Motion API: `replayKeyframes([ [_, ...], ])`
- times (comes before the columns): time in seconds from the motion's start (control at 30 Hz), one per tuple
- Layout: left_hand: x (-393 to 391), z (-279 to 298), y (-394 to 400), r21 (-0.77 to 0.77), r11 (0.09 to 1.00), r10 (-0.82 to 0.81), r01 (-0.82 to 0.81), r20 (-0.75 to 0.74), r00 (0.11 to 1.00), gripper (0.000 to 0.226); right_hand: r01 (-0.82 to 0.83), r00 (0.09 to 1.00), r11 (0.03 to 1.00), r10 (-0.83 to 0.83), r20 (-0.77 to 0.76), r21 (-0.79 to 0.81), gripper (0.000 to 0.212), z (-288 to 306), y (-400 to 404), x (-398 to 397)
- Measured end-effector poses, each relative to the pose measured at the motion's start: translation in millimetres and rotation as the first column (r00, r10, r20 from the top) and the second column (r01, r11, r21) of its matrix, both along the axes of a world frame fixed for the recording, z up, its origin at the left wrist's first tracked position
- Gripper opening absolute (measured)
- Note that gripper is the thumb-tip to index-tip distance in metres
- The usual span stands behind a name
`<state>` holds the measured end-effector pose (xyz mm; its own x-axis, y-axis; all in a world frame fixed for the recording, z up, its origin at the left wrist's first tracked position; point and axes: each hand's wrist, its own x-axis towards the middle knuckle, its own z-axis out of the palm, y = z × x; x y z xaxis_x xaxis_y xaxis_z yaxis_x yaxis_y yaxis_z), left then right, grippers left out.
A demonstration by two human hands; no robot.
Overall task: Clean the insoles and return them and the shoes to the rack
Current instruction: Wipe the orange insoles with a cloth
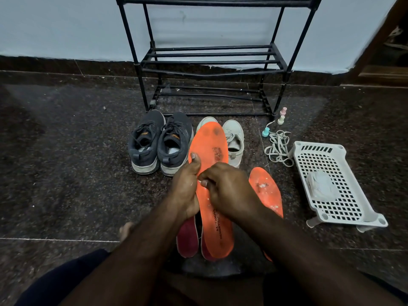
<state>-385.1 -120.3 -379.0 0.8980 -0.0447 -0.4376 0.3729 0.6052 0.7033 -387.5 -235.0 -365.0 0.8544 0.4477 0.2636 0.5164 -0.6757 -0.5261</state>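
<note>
Held insole: bright orange, dark smudges at toe, black lettering near heel. Second insole: orange, flecked white. Two more insoles: maroon, pale-edged. Left shoes: dark grey, orange tongue labels, off-white soles. Right shoes: pale grey, possibly off-white. Rack: black. Basket: white, grid-perforated. Laces: pale grey. Floor: dark speckled brown. Wall: pale blue.
</note>
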Motion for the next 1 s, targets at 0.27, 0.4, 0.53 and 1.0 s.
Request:
replayKeyframes([
  [0.27,-1,5,0,-0.085,0.996,-0.009,0.012,0.038,0.999,0.057,0.19,0.979,0.981,-0.192,0.069,0.045,0.012,10,-11,18],
  [0.4,-1,3,0,-0.022,1.0,0.014,-0.014,-0.011,1.0,0.051,0.024,1.0,1.0,-0.024,0.003,-0.017,0.014,6,1,-2],
  [0.53,0,6,1,-0.023,1.0,0.008,-0.008,-0.011,1.0,0.057,0.03,0.993,0.996,-0.02,-0.112,0.087,0.012,14,-5,5],
  [1.0,1,2,-2,-0.099,0.993,0.068,-0.069,-0.017,0.998,0.056,0.01,0.998,0.998,-0.007,0.063,-0.059,0.019,8,-1,8],
])
